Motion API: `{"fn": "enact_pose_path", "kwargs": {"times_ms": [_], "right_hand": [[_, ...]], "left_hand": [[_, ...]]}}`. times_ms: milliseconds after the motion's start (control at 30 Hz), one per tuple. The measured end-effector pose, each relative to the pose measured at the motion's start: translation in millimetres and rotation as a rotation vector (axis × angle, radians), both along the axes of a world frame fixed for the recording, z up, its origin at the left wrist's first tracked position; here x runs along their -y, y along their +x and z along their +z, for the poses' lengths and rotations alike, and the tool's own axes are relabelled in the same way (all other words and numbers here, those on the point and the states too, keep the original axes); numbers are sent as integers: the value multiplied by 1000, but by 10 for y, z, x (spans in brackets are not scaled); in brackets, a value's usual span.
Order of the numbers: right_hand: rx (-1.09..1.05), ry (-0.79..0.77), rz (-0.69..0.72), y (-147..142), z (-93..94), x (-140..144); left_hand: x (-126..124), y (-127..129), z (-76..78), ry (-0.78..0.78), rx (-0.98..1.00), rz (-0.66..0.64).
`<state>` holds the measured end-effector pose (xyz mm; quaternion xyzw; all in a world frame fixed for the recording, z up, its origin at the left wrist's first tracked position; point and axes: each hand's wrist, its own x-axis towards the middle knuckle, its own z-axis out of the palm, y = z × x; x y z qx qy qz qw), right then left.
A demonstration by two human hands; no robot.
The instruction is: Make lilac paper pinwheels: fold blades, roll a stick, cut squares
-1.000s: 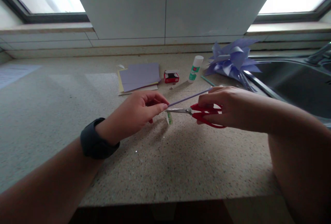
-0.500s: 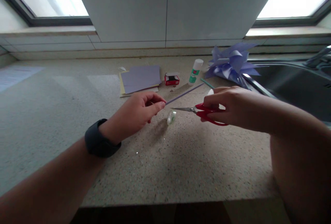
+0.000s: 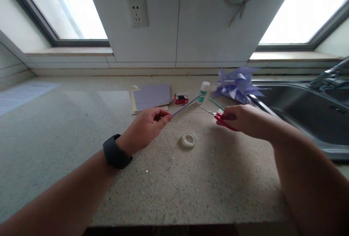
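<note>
Between thumb and fingertips, my left hand [image 3: 148, 127] pinches one end of a thin purple stick [image 3: 185, 105], which slants up to the right. My right hand [image 3: 238, 118] is closed on the red handles of a pair of scissors [image 3: 221, 118], low over the counter with the blades pointing left. A roll of clear tape [image 3: 188, 140] lies flat on the counter between the two hands. Just beyond the scissors is a thin green stick [image 3: 216, 103]. The far end of the purple stick overlaps a glue stick [image 3: 203, 91] standing upright behind it.
Purple and yellow paper sheets [image 3: 151, 97] lie behind my left hand, beside a small red box [image 3: 181, 98]. A purple paper pinwheel [image 3: 236, 83] rests by the sink [image 3: 300, 105] at right. A printed sheet [image 3: 24, 94] lies far left.
My right hand has moved the scissors right, away from the purple stick. The tape roll, on edge before, now lies flat. The view has tilted up.
</note>
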<state>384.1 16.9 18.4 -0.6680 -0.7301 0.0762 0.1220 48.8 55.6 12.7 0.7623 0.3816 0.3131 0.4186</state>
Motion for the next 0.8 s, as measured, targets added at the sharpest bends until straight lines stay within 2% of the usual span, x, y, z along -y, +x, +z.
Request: {"fn": "enact_pose_path", "kwargs": {"times_ms": [133, 267, 400, 500, 667, 800], "right_hand": [[39, -91, -40, 38, -39, -27], [-35, -151, -90, 145, -17, -8], [-196, -78, -70, 67, 53, 5], [-397, 53, 53, -256, 90, 12], [-781, 36, 379, -915, 32, 42], [-959, 99, 476, -1104, -7, 54]], "left_hand": [[-25, 11, -32, 144, -55, 20], [-52, 7, -83, 255, -110, 5], [-21, 17, -98, 310, -125, -38], [48, 48, -70, 304, -114, -87], [189, 129, -9, 256, -66, -194], [245, 164, 14, 247, -35, -239]]}}
